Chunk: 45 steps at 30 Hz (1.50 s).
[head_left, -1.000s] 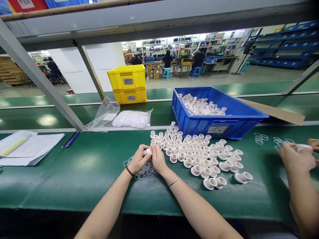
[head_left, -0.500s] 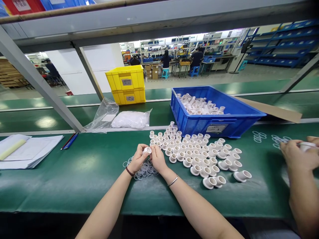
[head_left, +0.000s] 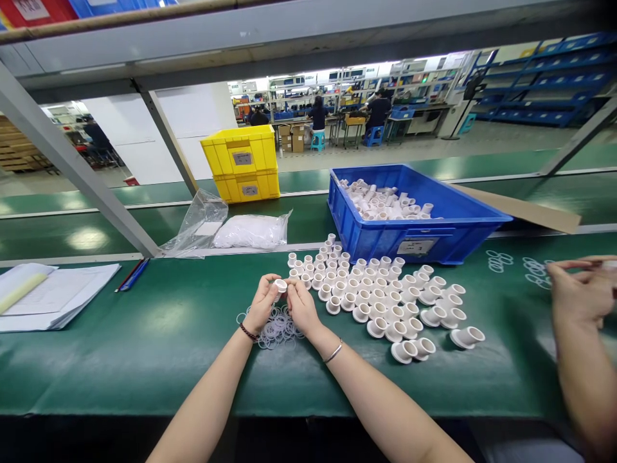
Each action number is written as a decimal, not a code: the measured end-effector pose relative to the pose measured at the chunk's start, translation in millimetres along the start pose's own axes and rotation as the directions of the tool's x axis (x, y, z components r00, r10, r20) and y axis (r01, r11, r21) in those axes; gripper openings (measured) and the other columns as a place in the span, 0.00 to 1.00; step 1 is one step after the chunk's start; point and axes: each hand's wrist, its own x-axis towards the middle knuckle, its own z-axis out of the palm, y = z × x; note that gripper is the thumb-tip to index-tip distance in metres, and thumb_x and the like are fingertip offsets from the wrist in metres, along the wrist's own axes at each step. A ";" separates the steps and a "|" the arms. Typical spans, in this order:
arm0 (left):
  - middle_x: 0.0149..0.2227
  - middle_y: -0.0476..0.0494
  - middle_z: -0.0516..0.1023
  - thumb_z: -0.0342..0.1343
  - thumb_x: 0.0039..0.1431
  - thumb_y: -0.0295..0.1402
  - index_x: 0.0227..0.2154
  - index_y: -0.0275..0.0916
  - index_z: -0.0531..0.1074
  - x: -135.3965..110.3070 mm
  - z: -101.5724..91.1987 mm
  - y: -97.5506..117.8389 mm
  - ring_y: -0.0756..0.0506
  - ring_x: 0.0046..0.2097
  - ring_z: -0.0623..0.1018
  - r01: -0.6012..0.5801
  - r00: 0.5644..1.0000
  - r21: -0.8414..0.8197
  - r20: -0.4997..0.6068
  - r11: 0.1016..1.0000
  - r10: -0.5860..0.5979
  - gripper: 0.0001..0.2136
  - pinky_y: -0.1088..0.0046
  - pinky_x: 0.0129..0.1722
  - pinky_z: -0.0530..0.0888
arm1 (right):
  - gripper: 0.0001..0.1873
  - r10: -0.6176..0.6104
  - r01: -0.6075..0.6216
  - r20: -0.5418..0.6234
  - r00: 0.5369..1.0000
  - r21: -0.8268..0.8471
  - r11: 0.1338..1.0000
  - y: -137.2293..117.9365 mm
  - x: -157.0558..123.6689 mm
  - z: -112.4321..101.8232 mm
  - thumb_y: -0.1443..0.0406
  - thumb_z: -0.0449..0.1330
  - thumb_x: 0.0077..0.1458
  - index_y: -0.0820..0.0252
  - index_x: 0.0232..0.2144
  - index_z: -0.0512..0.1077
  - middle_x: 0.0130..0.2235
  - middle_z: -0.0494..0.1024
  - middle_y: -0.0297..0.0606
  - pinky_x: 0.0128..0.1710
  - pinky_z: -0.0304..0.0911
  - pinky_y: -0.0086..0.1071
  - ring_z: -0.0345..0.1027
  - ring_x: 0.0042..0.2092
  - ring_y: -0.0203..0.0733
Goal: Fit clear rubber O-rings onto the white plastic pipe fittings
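above loose rings [head_left: 278,329], our left hand [head_left: 261,307] pinches a white fitting [head_left: 279,287] that slack fingers could drop; we cannot tell what our right hand [head_left: 301,310] pinches.

Wht fitting [head_left: 279,289] more upright vs b4

Fittings [head_left: 376,298] sit before the bin [head_left: 424,226] — a ring pile [head_left: 279,329] to their left, papers [head_left: 65,289] farther left.

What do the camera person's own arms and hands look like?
The left hand and right hand wear no gloves, and no sleeves show on the forearms. A thin, dark, beaded-looking bracelet circles the left wrist; a shiny, silver-coloured bangle, the right.
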 end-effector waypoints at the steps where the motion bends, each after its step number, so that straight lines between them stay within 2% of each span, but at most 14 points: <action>1: 0.35 0.46 0.70 0.53 0.58 0.45 0.43 0.39 0.59 0.6 -0.2 0.9 0.51 0.34 0.70 -0.019 1.000 -0.007 -0.025 1.000 0.019 0.18 0.75 0.36 0.68 | 0.18 -0.004 0.004 0.002 1.000 -0.016 1.000 -1.7 -0.6 -0.5 0.54 0.47 0.61 0.59 0.42 0.67 0.19 0.60 0.27 0.20 0.54 0.26 0.54 0.20 0.33; 4: 0.36 0.47 0.71 0.56 0.56 0.42 0.44 0.39 0.59 2.4 -0.5 4.1 0.50 0.36 0.72 -0.039 0.996 -0.045 -0.083 0.998 0.035 0.18 0.74 0.39 0.68 | 0.18 -0.054 0.051 -0.027 0.998 -0.108 0.993 -5.2 -2.5 -1.5 0.54 0.47 0.61 0.58 0.44 0.67 0.25 0.68 0.32 0.23 0.58 0.28 0.62 0.25 0.35; 7: 0.37 0.45 0.72 0.52 0.59 0.44 0.48 0.41 0.57 3.9 -0.1 8.5 0.50 0.35 0.72 -0.006 0.995 -0.176 -0.094 0.984 -0.011 0.19 0.73 0.35 0.69 | 0.17 -0.090 0.075 -0.085 0.992 -0.166 0.983 -5.7 -3.4 -1.6 0.55 0.48 0.60 0.58 0.45 0.67 0.33 0.73 0.38 0.28 0.62 0.30 0.67 0.32 0.39; 10: 0.39 0.44 0.72 0.49 0.61 0.46 0.44 0.41 0.58 4.6 -0.1 12.1 0.50 0.32 0.73 0.020 0.994 -0.274 -0.097 0.962 -0.048 0.16 0.73 0.31 0.69 | 0.16 -0.092 0.074 -0.110 0.990 -0.162 0.984 -4.6 -3.3 -0.8 0.56 0.49 0.60 0.58 0.45 0.66 0.39 0.72 0.41 0.31 0.64 0.31 0.68 0.37 0.40; 16: 0.41 0.42 0.75 0.52 0.60 0.43 0.38 0.38 0.60 5.5 -4.3 9.2 0.49 0.42 0.74 -0.017 0.986 -0.286 -0.165 0.958 -0.032 0.13 0.73 0.40 0.69 | 0.16 -0.104 0.095 -0.072 0.992 -0.118 0.988 -4.9 -4.7 1.6 0.56 0.50 0.60 0.59 0.45 0.65 0.43 0.71 0.42 0.34 0.65 0.31 0.67 0.41 0.41; 22: 0.41 0.43 0.75 0.58 0.56 0.41 0.34 0.37 0.63 5.2 -7.1 6.9 0.48 0.43 0.73 0.020 0.996 -0.299 -0.079 0.954 -0.045 0.13 0.75 0.39 0.69 | 0.15 -0.156 0.154 -0.058 0.986 -0.041 0.987 -9.5 -6.2 0.7 0.57 0.52 0.61 0.59 0.45 0.64 0.44 0.71 0.40 0.34 0.65 0.29 0.67 0.40 0.38; 26: 0.46 0.41 0.73 0.56 0.57 0.41 0.37 0.38 0.65 6.0 -13.4 6.0 0.47 0.44 0.73 -0.051 0.998 -0.142 -0.030 0.989 0.047 0.12 0.72 0.41 0.70 | 0.15 -0.234 0.223 -0.066 0.970 -0.135 0.965 -11.2 -5.7 -4.3 0.58 0.53 0.60 0.59 0.46 0.65 0.43 0.70 0.40 0.34 0.64 0.28 0.65 0.38 0.36; 29: 0.53 0.37 0.68 0.50 0.60 0.42 0.48 0.39 0.63 12.7 -34.1 0.7 0.43 0.49 0.71 -0.187 0.976 0.234 -0.070 0.954 0.208 0.17 0.66 0.47 0.69 | 0.15 -0.325 0.293 -0.067 0.943 -0.291 0.911 -12.9 -3.4 -9.4 0.59 0.53 0.60 0.59 0.46 0.66 0.41 0.70 0.40 0.33 0.63 0.28 0.64 0.36 0.36; 31: 0.52 0.37 0.69 0.50 0.59 0.43 0.50 0.38 0.65 20.4 -55.0 -6.5 0.41 0.50 0.70 -0.168 0.961 0.607 -0.077 0.777 0.267 0.20 0.61 0.52 0.66 | 0.15 -0.373 0.333 -0.047 0.926 -0.358 0.872 -14.3 -0.9 -12.4 0.59 0.53 0.60 0.59 0.47 0.67 0.40 0.69 0.40 0.33 0.63 0.28 0.64 0.37 0.36; 33: 0.49 0.36 0.72 0.49 0.58 0.43 0.49 0.35 0.66 28.7 -75.8 -15.3 0.38 0.51 0.69 -0.074 0.975 0.807 -0.064 0.586 0.212 0.21 0.56 0.54 0.63 | 0.15 -0.398 0.357 -0.028 0.917 -0.392 0.848 -16.3 0.8 -15.2 0.60 0.53 0.59 0.60 0.47 0.67 0.38 0.69 0.39 0.33 0.63 0.28 0.64 0.37 0.36; 35: 0.47 0.35 0.73 0.48 0.57 0.43 0.48 0.33 0.67 34.6 -91.3 -22.8 0.37 0.51 0.69 0.003 0.984 0.866 -0.093 0.500 0.155 0.22 0.55 0.54 0.62 | 0.16 -0.398 0.356 -0.014 0.917 -0.419 0.835 -19.8 0.0 -18.1 0.60 0.53 0.59 0.61 0.47 0.66 0.38 0.69 0.39 0.33 0.63 0.28 0.64 0.36 0.36; 38: 0.46 0.36 0.74 0.44 0.59 0.45 0.49 0.33 0.67 37.6 -101.5 -27.7 0.38 0.50 0.70 0.054 0.982 0.847 -0.141 0.529 0.126 0.23 0.58 0.54 0.64 | 0.15 -0.372 0.343 0.055 0.926 -0.532 0.774 -29.2 -8.2 -23.8 0.63 0.54 0.58 0.61 0.46 0.67 0.37 0.71 0.38 0.36 0.63 0.29 0.65 0.35 0.35; 42: 0.46 0.38 0.75 0.42 0.60 0.46 0.49 0.34 0.67 36.8 -101.7 -27.6 0.38 0.50 0.70 0.061 0.982 0.839 -0.147 0.541 0.118 0.23 0.59 0.53 0.66 | 0.13 -0.317 0.316 0.160 0.935 -0.782 0.538 -43.7 -23.9 -35.9 0.64 0.55 0.57 0.58 0.44 0.69 0.39 0.73 0.39 0.41 0.62 0.30 0.67 0.40 0.39; 45: 0.46 0.38 0.75 0.43 0.60 0.44 0.48 0.35 0.68 35.2 -100.7 -26.3 0.38 0.50 0.70 0.044 0.984 0.866 -0.125 0.498 0.130 0.21 0.59 0.53 0.66 | 0.12 -0.223 0.232 0.157 0.962 -0.901 0.367 -48.2 -29.4 -44.5 0.64 0.54 0.57 0.56 0.45 0.69 0.41 0.74 0.38 0.40 0.62 0.30 0.68 0.43 0.40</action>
